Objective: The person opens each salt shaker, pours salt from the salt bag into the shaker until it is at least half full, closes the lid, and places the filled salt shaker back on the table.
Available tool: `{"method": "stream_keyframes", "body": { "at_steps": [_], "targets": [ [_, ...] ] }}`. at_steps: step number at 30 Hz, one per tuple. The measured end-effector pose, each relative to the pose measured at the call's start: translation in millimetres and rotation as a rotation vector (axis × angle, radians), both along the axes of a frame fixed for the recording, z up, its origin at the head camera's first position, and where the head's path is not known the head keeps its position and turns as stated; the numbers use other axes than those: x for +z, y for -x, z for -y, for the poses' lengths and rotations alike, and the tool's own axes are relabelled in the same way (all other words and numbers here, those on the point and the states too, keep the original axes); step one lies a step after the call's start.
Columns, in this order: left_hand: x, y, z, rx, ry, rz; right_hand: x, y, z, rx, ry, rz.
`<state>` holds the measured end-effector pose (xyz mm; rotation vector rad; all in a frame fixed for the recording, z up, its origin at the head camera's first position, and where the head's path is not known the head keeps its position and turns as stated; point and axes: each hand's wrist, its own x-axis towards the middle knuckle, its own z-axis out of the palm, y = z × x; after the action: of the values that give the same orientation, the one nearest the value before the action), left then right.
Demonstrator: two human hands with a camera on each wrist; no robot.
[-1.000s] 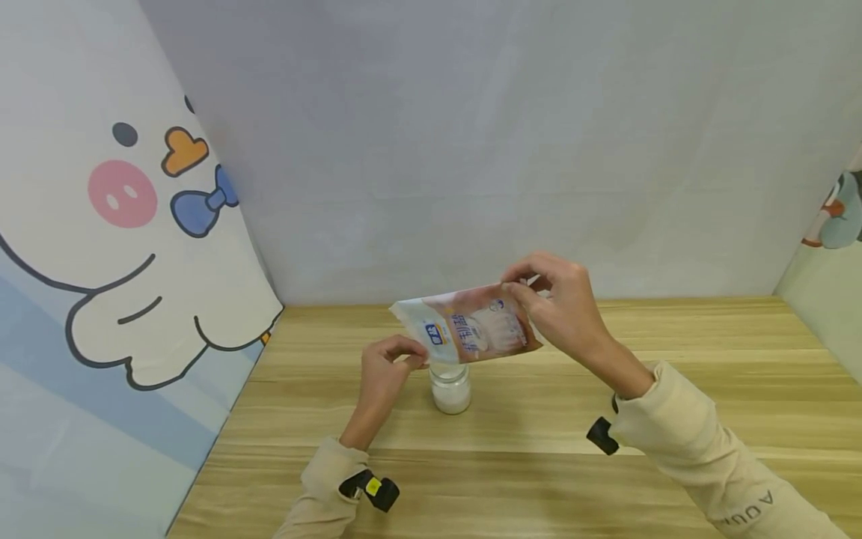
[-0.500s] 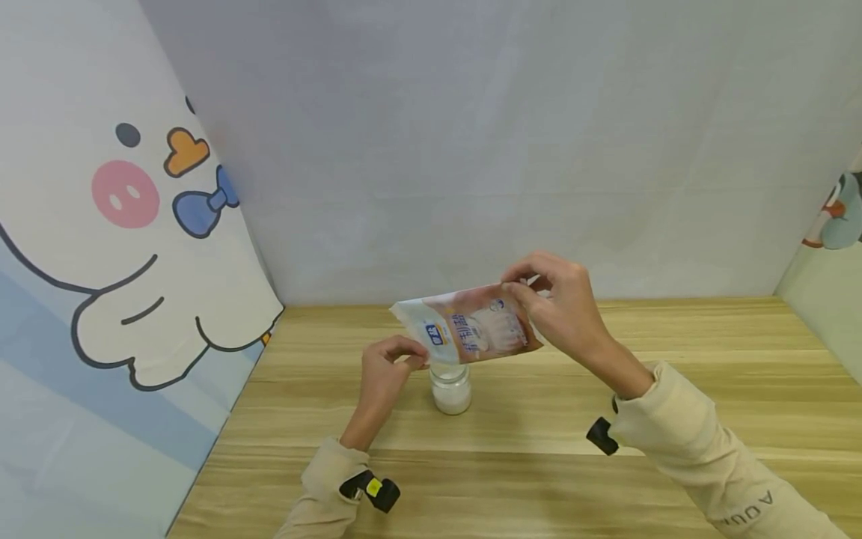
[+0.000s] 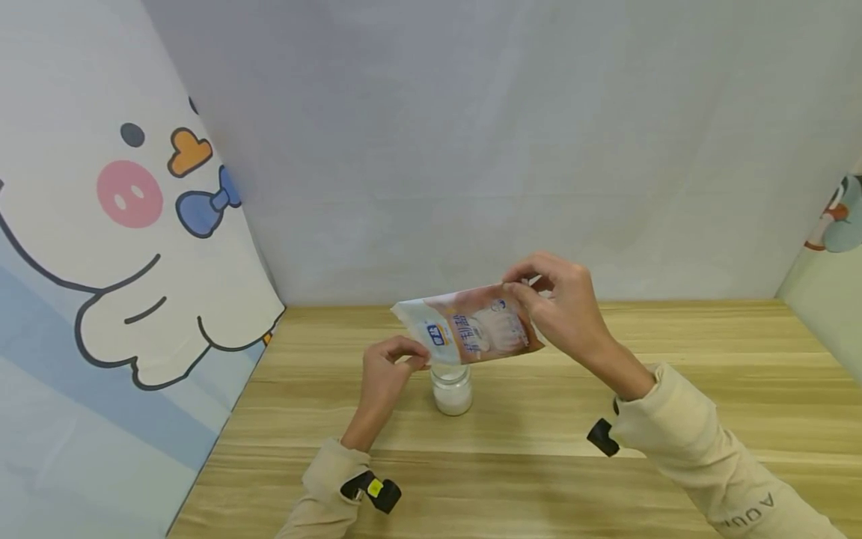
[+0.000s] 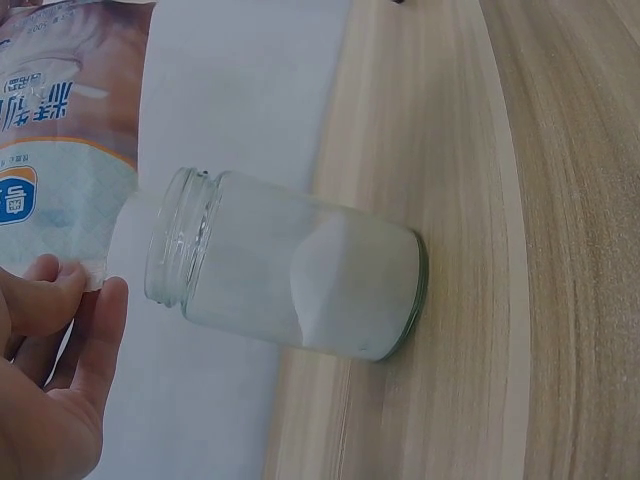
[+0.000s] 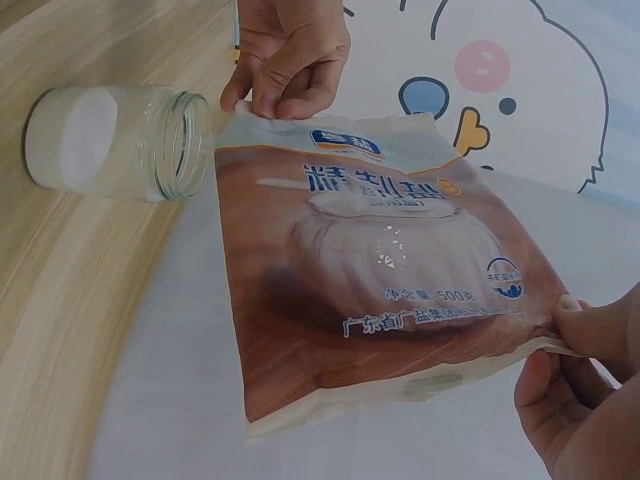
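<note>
A printed bag of salt (image 3: 478, 326), brown and pale blue, is held tilted above a glass jar (image 3: 452, 393) in the head view. My left hand (image 3: 389, 374) pinches the bag's lower left corner, beside the jar's mouth. At the opposite end my right hand (image 3: 555, 303) pinches the bag's upper corner, higher than the left. The jar stands upright on the table, with white salt (image 4: 355, 285) heaped in its lower part, as the left wrist view shows. A whitish patch lies between the bag's corner and the jar's mouth; whether salt is flowing there is hard to tell.
The wood-grain table (image 3: 525, 479) reaches back to a pale grey cloth wall (image 3: 512, 150). A cartoon-printed panel (image 3: 135, 247) closes the left side, and another printed panel (image 3: 835, 299) stands at the right.
The head view has shifted very slightly, so the left panel appears farther right. Both hands, the bag and the jar keep almost the same places.
</note>
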<state>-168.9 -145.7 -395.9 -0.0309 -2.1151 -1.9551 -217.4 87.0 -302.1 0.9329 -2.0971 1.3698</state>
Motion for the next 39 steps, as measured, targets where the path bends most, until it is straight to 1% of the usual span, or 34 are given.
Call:
{"method": "stream_keyframes", "body": {
  "at_steps": [21, 39],
  "targets": [
    [-3.8, 5.1, -3.2, 0.011, 0.016, -0.015, -5.9, 8.4, -4, 0.021, 0.012, -0.001],
    [-6.4, 9.2, -4.6, 0.027, 0.024, 0.000, -9.7, 15.4, -5, 0.042, 0.029, 0.000]
  ]
}}
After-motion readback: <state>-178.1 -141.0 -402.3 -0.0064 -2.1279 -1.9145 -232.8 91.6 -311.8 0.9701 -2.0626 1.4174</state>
